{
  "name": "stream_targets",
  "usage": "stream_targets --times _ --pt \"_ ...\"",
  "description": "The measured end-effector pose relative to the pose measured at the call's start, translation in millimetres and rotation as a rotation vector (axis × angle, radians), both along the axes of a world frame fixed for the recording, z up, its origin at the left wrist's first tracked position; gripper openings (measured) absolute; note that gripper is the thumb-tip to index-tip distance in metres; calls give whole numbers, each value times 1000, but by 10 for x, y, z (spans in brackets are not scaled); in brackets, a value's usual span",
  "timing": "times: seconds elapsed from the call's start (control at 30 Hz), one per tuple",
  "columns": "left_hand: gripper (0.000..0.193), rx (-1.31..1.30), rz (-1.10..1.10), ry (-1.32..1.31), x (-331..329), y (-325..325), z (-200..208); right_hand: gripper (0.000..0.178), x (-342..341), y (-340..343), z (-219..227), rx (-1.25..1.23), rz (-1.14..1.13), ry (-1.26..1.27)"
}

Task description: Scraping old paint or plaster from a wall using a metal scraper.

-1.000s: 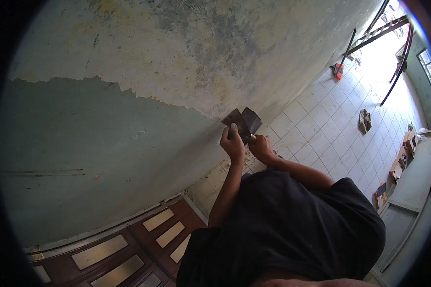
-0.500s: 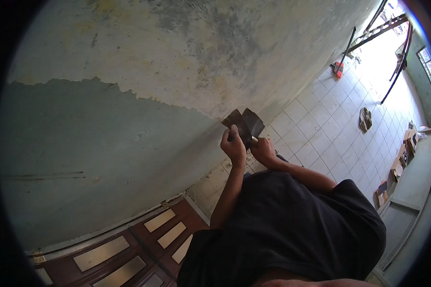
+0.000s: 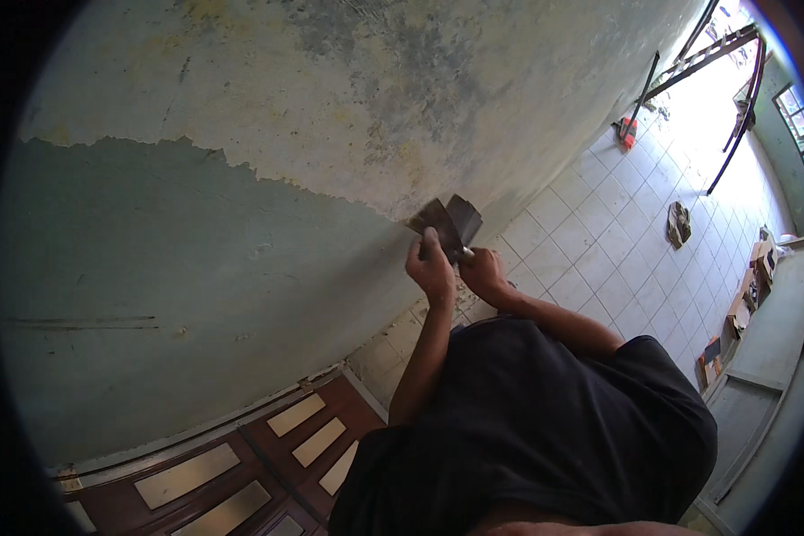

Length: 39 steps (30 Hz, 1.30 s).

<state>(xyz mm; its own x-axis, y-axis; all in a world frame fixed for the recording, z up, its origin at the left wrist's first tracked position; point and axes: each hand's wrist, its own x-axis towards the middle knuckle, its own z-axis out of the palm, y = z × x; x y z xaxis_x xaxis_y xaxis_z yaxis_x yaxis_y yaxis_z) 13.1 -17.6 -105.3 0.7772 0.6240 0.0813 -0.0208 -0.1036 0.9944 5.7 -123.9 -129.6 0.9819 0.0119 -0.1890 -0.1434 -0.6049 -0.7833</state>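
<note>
My right hand [image 3: 485, 275] is closed round the handle of a putty knife with a broad dark blade [image 3: 466, 220]; a pale bit of the tool shows at the fingers. In my left hand [image 3: 432, 270] is a second flat dark scraper blade [image 3: 434, 221], thumb pressed on its face. The two blades cross and overlap, so I cannot tell exactly where they touch. Both are held before the wall [image 3: 268, 241], near the ragged line where green paint meets bare, stained plaster [image 3: 366, 107].
A brown panelled door [image 3: 268, 438] lies at lower left. White floor tiles [image 3: 590, 259] stretch right, with a crumpled item [image 3: 679, 224] on them. Farther off stands a dark metal-legged frame [image 3: 701, 62], with an orange object [image 3: 628, 134] at its foot. Cardboard pieces [image 3: 743, 299] line the right side.
Both hands and blades have shifted slightly left and up in the view. The overlap between the blades has changed a little; both tools are still held.
</note>
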Motion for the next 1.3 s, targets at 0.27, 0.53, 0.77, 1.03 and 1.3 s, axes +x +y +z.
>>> stream_targets --times 0.27,0.53,0.77,1.03,1.3 --pt "41 -5 -41 0 -103 -24 206 29 -88 -47 -102 -25 -13 20" --pt "41 -52 -11 -20 -104 -71 248 29 -87 -102 -13 -35 44 -4" --pt "42 44 -8 -9 -106 -49 193 29 -125 -87 72 -23 7 3" --pt "42 26 92 -139 1 52 387 28 77 55 214 4 79 -163" --pt "38 49 57 -133 -134 97 725 34 -72 15 537 65 191 -149"
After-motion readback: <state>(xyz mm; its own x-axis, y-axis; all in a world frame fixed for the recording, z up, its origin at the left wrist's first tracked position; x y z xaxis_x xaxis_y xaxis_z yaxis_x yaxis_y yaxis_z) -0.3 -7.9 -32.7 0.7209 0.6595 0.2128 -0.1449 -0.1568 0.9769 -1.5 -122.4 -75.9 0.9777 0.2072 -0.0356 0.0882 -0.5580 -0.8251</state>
